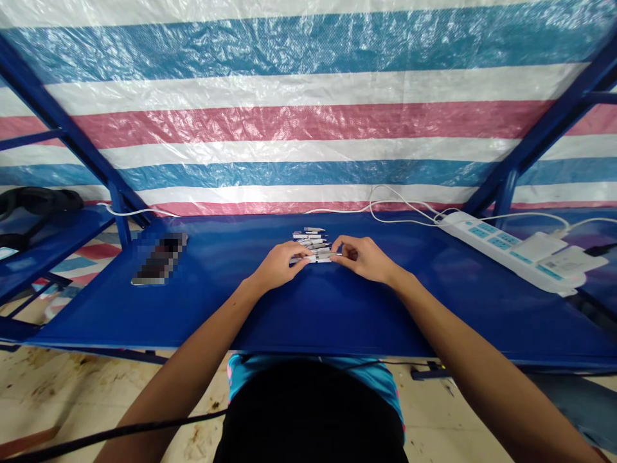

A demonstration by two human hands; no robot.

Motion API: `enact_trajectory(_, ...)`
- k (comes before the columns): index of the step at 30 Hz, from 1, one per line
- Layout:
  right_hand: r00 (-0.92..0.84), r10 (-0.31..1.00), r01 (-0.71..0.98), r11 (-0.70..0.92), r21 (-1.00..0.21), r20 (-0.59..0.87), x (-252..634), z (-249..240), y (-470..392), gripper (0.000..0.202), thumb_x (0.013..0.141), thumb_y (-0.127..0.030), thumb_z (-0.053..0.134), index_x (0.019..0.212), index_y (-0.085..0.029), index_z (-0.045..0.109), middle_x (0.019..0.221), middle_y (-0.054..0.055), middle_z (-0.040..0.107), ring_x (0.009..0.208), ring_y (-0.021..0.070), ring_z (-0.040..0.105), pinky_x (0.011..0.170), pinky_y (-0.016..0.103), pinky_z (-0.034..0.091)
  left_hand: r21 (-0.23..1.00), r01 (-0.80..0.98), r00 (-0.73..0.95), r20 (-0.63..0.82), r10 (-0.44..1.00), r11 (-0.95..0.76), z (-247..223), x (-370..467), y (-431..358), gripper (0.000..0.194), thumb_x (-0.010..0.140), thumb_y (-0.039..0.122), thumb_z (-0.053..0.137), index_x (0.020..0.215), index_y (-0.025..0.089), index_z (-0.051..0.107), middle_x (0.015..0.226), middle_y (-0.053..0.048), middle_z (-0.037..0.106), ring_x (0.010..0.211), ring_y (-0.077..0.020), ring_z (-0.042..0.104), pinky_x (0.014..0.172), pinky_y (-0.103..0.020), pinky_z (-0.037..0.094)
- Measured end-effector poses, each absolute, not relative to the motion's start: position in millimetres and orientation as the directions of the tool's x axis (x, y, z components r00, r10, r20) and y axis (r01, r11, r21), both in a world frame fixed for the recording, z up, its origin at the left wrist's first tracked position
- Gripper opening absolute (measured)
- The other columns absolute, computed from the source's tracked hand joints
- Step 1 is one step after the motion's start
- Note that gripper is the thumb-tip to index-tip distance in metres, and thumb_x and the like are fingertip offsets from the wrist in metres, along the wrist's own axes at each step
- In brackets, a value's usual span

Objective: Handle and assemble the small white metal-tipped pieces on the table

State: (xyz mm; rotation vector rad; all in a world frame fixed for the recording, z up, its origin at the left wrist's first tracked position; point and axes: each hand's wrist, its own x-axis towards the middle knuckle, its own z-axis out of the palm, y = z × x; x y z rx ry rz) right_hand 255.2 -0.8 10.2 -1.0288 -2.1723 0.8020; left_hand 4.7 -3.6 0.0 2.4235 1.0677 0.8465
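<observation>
As L hand [279,265] & R hand [364,257] pinch pen [321,256] btwn them, other pens [315,235] just beyond

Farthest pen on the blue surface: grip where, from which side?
Probably mid-barrel of the farthest pen, pinched from above, one finger reaching over its far side. It lies flat and crosswise; blue surface shows beyond it, while other pens crowd its near side.

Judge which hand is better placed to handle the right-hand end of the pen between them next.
Probably the right hand: its fingertips are at that end of the pen, while the left hand is toward the opposite end.
</observation>
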Motion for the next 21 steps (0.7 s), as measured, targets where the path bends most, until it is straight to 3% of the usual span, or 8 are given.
enact_trajectory(8,-0.534,0.811,0.492,0.527,-0.693,0.237,254.7,11.3,-2.5,0.052,0.095,-0.066,0.046,0.075,-0.020,0.059,0.059,-0.002,0.052,0.055,0.0134,0.044,0.056,0.027,0.032,0.539,0.525,0.534,0.394,0.748,-0.659,-1.2,4.7,-3.9,0.019,0.094,0.025,0.061,0.102,0.019,0.077,0.097,-0.008,0.078,0.088,-0.0217,0.072,0.086,-0.033,0.057)
enact_trajectory(14,-0.531,0.812,0.464,0.518,-0.718,0.243,255.5,10.6,-0.6,0.039,0.090,-0.060,0.058,0.090,-0.021,0.062,0.059,-0.003,0.055,0.052,0.0140,0.047,0.056,0.027,0.036,0.530,0.541,0.533,0.385,0.754,-0.653,-1.2,4.3,-3.5,0.019,0.094,0.025,0.061,0.103,0.019,0.077,0.096,-0.008,0.077,0.087,-0.0223,0.072,0.083,-0.032,0.056)
enact_trajectory(21,-0.538,0.810,0.474,0.518,-0.712,0.231,254.3,12.4,-2.2,0.043,0.093,-0.062,0.052,0.080,-0.021,0.060,0.057,-0.003,0.052,0.053,0.0135,0.044,0.056,0.027,0.032,0.525,0.541,0.534,0.388,0.751,-0.657,-0.4,4.1,-4.3,0.020,0.095,0.026,0.060,0.103,0.020,0.078,0.097,-0.008,0.078,0.089,-0.0218,0.072,0.085,-0.031,0.057)
